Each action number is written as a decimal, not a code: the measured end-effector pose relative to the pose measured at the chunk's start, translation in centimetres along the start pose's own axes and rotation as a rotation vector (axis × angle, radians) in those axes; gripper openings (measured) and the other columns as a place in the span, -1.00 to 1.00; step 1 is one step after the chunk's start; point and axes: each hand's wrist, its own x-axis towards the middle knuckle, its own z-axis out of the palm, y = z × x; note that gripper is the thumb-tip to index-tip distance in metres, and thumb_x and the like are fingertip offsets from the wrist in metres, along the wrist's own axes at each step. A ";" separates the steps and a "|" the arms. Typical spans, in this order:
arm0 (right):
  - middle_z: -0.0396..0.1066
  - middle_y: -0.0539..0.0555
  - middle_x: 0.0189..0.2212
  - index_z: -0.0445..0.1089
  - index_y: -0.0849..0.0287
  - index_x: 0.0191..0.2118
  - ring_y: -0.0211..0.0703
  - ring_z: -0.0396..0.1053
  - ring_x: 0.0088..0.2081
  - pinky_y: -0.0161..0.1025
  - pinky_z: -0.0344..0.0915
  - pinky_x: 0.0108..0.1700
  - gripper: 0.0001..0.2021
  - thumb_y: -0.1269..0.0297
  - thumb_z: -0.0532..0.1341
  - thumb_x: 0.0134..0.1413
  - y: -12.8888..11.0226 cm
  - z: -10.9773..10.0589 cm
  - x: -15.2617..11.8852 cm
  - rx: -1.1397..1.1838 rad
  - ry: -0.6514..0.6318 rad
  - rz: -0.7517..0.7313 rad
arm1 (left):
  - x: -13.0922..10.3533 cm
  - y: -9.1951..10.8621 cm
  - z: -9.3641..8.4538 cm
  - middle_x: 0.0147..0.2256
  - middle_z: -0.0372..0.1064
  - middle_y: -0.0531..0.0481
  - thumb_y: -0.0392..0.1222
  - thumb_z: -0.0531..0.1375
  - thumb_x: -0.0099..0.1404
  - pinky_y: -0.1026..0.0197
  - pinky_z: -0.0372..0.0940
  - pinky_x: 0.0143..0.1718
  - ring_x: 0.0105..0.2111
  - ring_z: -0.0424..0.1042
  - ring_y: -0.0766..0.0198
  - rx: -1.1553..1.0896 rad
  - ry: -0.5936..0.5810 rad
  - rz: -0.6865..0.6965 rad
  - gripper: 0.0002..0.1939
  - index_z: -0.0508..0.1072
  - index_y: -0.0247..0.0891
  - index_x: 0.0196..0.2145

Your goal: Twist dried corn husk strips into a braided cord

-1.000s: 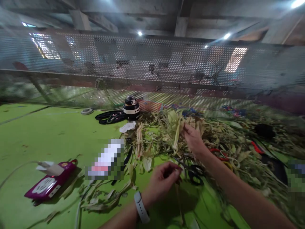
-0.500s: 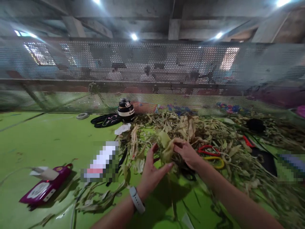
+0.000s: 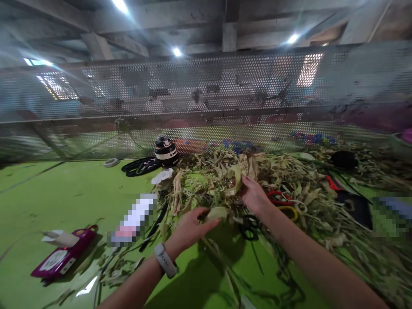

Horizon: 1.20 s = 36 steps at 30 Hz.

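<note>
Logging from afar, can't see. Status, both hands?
Left hand: holding pale husk. Right hand: pinching husk strip. Black scissors close by, possibly in the way.

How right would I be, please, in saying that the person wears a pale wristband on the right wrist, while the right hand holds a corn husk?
Not quite: the head view shows the pale wristband on the left wrist, not the right. The right hand does hold a corn husk, as you say.

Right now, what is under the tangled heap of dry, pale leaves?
Flat, bright-green tabletop shows through gaps in the heap of dry, pale leaves. Elsewhere they overlap too thickly to see beneath, and the bare right hand hides another patch.
</note>
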 end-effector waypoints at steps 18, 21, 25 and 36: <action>0.41 -0.07 -0.53 0.40 0.17 -0.41 -0.30 0.34 -0.46 -0.35 0.26 -0.34 -0.79 0.18 0.33 -0.19 -1.5 1.9 -1.9 0.042 -0.177 0.012 | 5.6 0.3 3.4 -0.21 0.36 -0.21 -0.22 -0.06 0.31 0.06 0.24 -0.14 -0.20 0.32 0.11 0.300 0.077 0.681 -0.73 0.29 -0.32 -0.09; 0.44 -0.03 -0.48 0.43 0.20 -0.40 -0.27 0.35 -0.41 -0.34 0.24 -0.27 -0.82 0.24 0.33 -0.19 -1.5 2.0 -2.2 -0.117 -0.281 0.002 | 5.4 0.5 3.0 -0.13 0.34 -0.19 -0.23 -0.08 0.32 0.11 0.21 -0.09 -0.14 0.32 0.14 0.217 -0.001 0.758 -0.70 0.27 -0.28 -0.04; 0.44 -0.05 -0.45 0.45 0.17 -0.41 -0.29 0.34 -0.36 -0.35 0.20 -0.22 -0.82 0.22 0.35 -0.20 -1.6 2.0 -2.0 -0.201 -0.218 -0.075 | 5.3 0.5 2.5 -0.30 0.38 -0.10 -0.17 -0.09 0.32 0.17 0.25 -0.22 -0.33 0.34 0.21 0.168 -0.043 0.666 -0.71 0.30 -0.26 -0.10; 0.32 -0.09 -0.61 0.41 0.22 -0.52 -0.36 0.20 -0.54 -0.40 0.13 -0.47 -0.75 0.12 0.33 -0.21 -2.1 2.4 -2.2 -0.423 -0.257 0.004 | 5.5 0.9 4.0 -0.32 0.38 -0.08 -0.24 -0.02 0.24 0.23 0.26 -0.32 -0.40 0.31 0.24 0.123 -0.232 0.805 -0.74 0.41 -0.23 -0.20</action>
